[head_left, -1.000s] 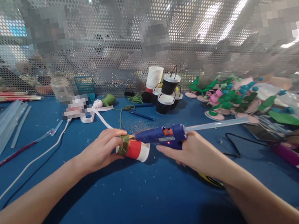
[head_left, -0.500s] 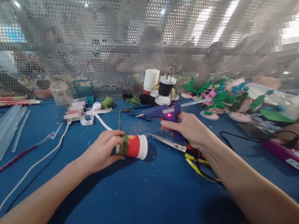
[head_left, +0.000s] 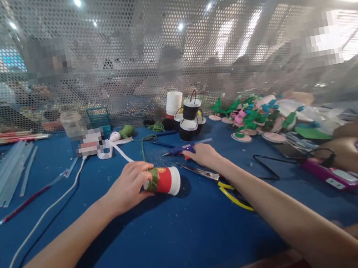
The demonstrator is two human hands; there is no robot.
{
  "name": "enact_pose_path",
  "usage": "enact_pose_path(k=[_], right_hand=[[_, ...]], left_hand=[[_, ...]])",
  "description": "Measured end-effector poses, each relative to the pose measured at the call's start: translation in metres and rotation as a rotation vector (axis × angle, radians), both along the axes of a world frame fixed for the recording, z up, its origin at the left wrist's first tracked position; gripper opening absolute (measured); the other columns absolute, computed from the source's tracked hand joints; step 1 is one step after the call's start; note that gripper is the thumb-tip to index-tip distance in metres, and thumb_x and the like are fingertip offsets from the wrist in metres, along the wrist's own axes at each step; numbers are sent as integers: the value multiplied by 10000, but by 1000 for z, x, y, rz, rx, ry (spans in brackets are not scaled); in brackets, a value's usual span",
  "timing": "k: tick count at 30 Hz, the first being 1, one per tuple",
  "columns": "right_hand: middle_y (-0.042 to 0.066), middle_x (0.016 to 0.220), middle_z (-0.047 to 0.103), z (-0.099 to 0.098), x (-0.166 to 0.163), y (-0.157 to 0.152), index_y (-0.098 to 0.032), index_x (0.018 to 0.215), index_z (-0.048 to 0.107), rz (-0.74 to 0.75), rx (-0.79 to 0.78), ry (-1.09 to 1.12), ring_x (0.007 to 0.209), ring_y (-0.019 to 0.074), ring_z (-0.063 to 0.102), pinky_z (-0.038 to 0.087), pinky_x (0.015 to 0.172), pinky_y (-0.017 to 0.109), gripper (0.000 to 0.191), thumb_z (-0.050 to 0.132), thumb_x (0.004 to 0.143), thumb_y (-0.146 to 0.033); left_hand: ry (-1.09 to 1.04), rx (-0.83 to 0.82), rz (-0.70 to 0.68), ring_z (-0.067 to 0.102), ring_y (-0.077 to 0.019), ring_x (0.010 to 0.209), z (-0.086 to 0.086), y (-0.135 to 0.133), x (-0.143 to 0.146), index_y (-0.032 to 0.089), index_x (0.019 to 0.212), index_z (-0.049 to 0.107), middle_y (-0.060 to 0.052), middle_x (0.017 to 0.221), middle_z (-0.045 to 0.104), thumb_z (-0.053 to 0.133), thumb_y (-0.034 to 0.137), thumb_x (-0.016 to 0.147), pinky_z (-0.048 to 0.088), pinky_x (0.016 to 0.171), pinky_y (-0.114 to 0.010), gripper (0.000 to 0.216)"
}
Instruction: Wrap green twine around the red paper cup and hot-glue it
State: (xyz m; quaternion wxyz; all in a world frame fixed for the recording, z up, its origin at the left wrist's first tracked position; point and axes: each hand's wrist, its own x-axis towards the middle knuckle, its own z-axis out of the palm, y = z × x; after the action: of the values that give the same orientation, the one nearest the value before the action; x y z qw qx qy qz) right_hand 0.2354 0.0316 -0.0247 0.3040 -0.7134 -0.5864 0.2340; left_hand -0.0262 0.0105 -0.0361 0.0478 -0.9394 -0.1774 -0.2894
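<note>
On its side lies a red and white paper cup (head_left: 169, 180), its narrow end wrapped in green yarn (head_left: 154, 180). My left hand (head_left: 134, 181) is closed around that wrapped end. A strand of the yarn runs back toward a green ball (head_left: 126, 131). Farther back, my right hand (head_left: 203, 155) grips a blue hot glue gun (head_left: 179, 150), low over the table with its nozzle toward the left; its handle is hidden by my fingers. Scissors (head_left: 207, 174) with yellow and black handles lie just in front, partly under my right forearm.
White ribbon (head_left: 120, 151), clear glue sticks (head_left: 9, 175) and a white cable (head_left: 46, 215) lie left. Behind stand stacked cups (head_left: 174, 103) and small black buckets (head_left: 188, 128). Felt flowers (head_left: 255, 116), a purple power strip (head_left: 333, 174) and another person's hand (head_left: 336, 152) are right.
My right hand has lowered the glue gun toward the table, and it now lies flatter behind the scissors. My left hand still holds the cup. The view has shifted slightly.
</note>
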Motion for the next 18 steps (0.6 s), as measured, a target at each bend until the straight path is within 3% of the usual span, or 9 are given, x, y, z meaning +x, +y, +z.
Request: enact_pose_path(k=[3,6,10,13,16,18], right_hand=[[68,616,599,13,-17,-8,-209,440,439,81,75,-21,851,221,579,407,639,266,354,625,720,-317],[59,710,659,21,-43,-10,-191,506,583,275,24,34,825,198,595,417,712,272,377,541,766,-461],[32,672,672,19,-70,-2,-171,597,662,558,-302,329,662,142,595,443,672,266,523,398,802,-574],[5,568,628,17,-79,3,-158,564,630,598,-476,645,578,122,561,449,629,265,386,539,760,-477],[-50,509,580,15,-80,2,-166,559,611,561,-437,771,512,84,512,430,587,225,161,660,680,-260],[-70,518,572,14,-78,0,-172,571,613,534,-363,776,515,64,496,413,587,196,109,666,663,-200]], left_hand=[[7,43,-4,508,-267,1064,2,-2,1,176,924,430,-120,1094,566,678,175,700,412,883,-474,335],[27,90,-5,503,-270,1075,4,-4,3,175,933,438,-125,1091,582,663,176,716,399,897,-463,313],[53,171,-7,511,-263,1056,8,-8,5,171,894,463,-128,1086,602,643,203,744,390,884,-426,237],[71,213,6,527,-243,1026,10,-9,6,175,859,482,-113,1087,616,605,225,780,383,846,-391,155],[79,221,21,534,-232,1000,10,-10,6,175,844,497,-102,1078,630,592,239,792,373,802,-361,126],[73,209,26,526,-228,1002,10,-10,6,178,872,503,-95,1080,633,587,238,796,365,799,-353,129]])
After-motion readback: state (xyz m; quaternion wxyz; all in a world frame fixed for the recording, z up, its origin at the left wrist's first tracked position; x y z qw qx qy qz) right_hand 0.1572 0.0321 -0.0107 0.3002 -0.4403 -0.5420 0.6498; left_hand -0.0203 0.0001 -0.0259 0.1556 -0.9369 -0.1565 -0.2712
